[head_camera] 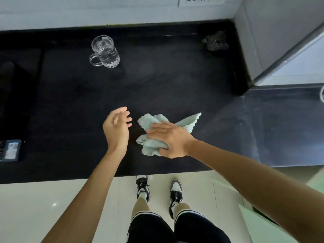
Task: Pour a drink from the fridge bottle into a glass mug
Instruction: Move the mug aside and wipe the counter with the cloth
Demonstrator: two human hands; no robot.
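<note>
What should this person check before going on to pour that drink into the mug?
1. Mug upright on the counter: ok. The glass mug stands near the back of the black counter, handle toward the left.
2. Mug ready to fill: cannot tell whether it already holds clear liquid.
3. Bottle at hand: not ok. No bottle is in view.
4. Right hand free: not ok. The right hand presses on a pale green cloth near the counter's front edge.
5. Left hand free: ok. The left hand is open and empty beside the cloth.
6. Path to the mug: ok. Nothing lies between the hands and the mug.
</note>
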